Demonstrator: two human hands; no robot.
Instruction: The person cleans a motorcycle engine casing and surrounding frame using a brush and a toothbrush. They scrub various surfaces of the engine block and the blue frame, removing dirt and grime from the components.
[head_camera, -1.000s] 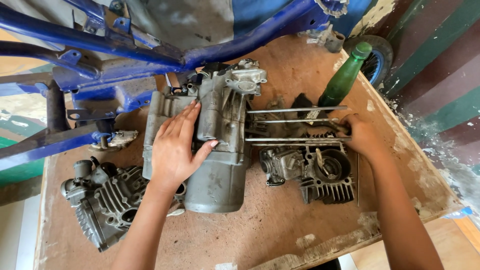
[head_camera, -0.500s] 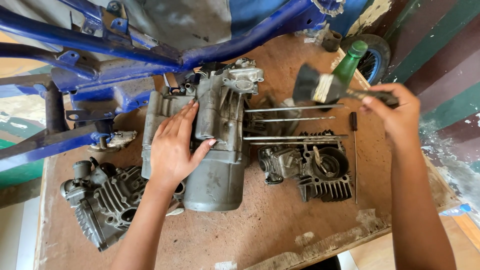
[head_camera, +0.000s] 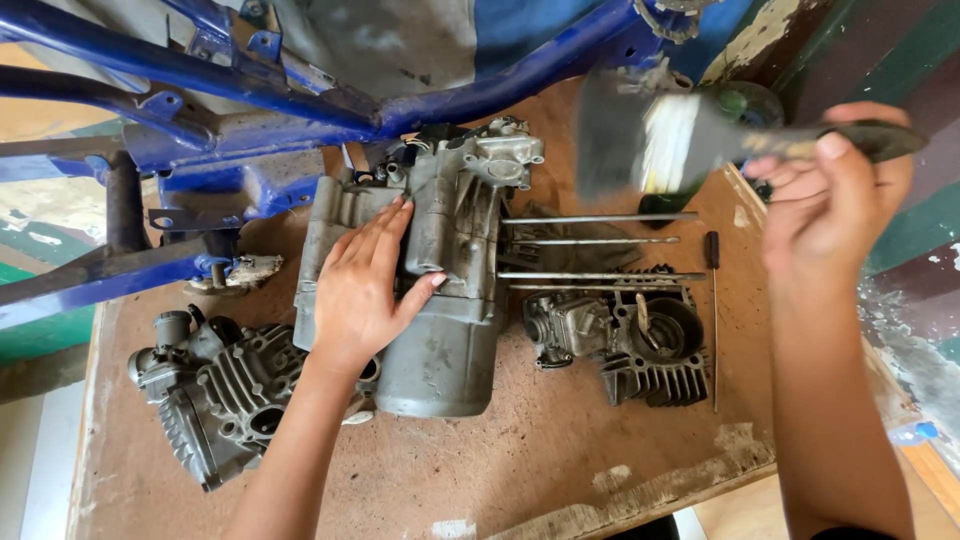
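My left hand (head_camera: 362, 290) lies flat, fingers spread, on the grey engine crankcase (head_camera: 440, 340) in the middle of the wooden table (head_camera: 560, 450). Raised at the upper right, my right hand (head_camera: 838, 200) grips the dark handle of a wide paintbrush (head_camera: 650, 140), whose blurred bristles hang over the table's far right part. Several long studs (head_camera: 600, 248) stick out from the crankcase toward the right. A finned cylinder (head_camera: 640, 340) rests below the studs.
A finned cylinder head (head_camera: 215, 395) sits at the table's left front. A blue motorcycle frame (head_camera: 200, 80) spans the back and left. A screwdriver (head_camera: 713, 320) lies right of the cylinder. A green bottle (head_camera: 735, 105) stands behind the brush. The table's front right edge is chipped.
My right hand left the studs, picked up the paintbrush beside the green bottle and lifted it up and to the right. The left hand stayed on the crankcase.
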